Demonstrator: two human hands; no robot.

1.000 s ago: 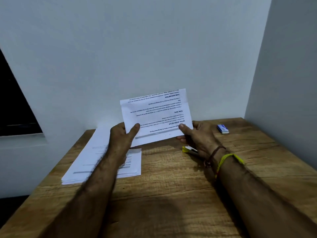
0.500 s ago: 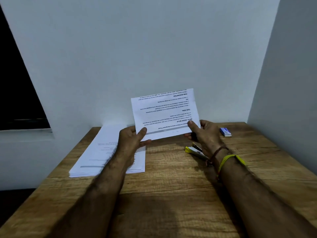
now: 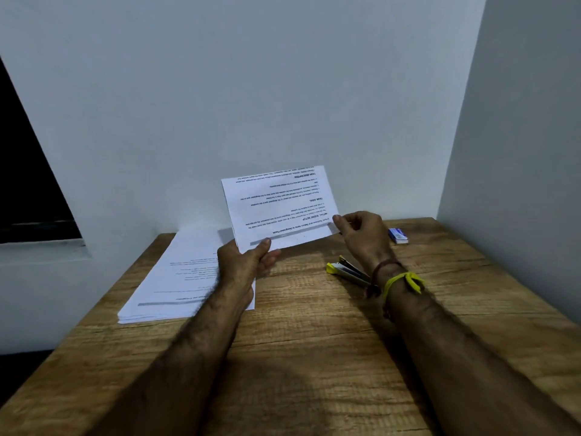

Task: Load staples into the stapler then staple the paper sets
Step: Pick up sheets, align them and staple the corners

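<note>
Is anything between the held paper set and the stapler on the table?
Nothing visible. The paper set is held up in both hands, and bare table lies between it and the stapler by the right wrist.

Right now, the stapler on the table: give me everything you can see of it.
The stapler is small, with a yellow front end and a pale, metallic-looking body with dark parts along its top. It lies on the wooden table, yellow end pointing left, its rear hidden behind the right wrist. Neither hand touches it as far as can be seen: the left hand and right hand both hold the paper set up above the table. Whether it is loaded cannot be told.
</note>
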